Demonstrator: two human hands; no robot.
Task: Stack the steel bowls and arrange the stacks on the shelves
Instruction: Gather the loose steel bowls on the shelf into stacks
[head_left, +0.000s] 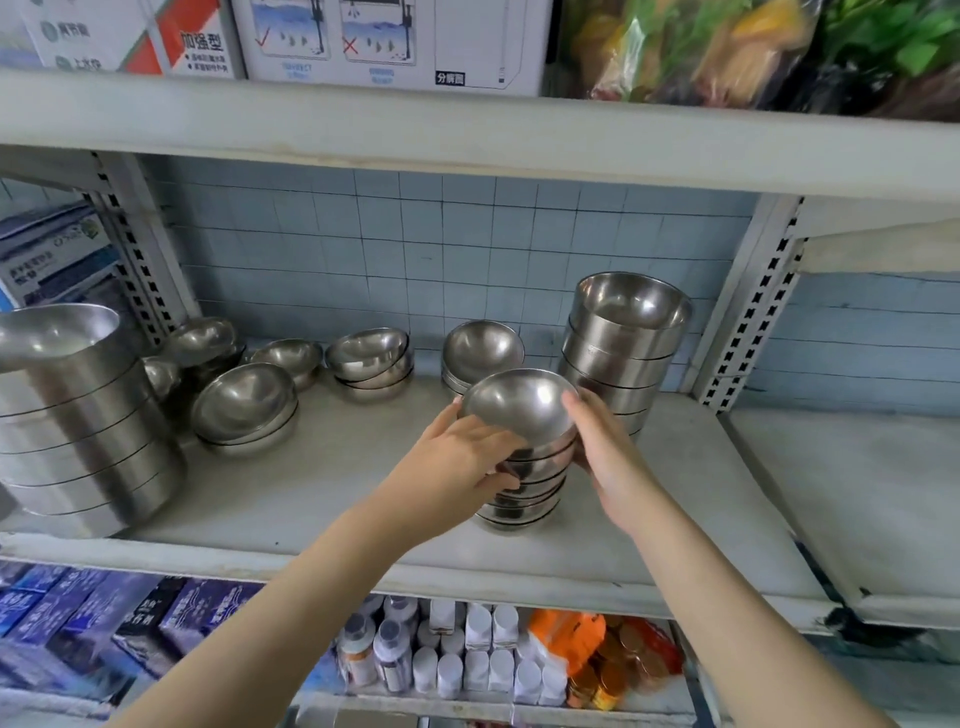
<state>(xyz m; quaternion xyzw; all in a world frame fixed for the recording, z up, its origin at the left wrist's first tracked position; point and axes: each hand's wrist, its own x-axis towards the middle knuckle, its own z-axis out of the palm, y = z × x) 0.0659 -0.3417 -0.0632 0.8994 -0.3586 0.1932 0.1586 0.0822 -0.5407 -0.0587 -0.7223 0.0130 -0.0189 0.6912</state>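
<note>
Fingers of the left hand (461, 457) and right hand (609, 460) are gripping the bowl stack (521, 404). It is standing on the shelf (322, 493).

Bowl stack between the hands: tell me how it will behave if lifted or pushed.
The stack is tall on a narrow base, so a push would probably tip it. Polished steel looks slippery; the left hand and right hand gripping its sides seems wise. Many nested layers likely make it heavy, yet rigid.
</note>
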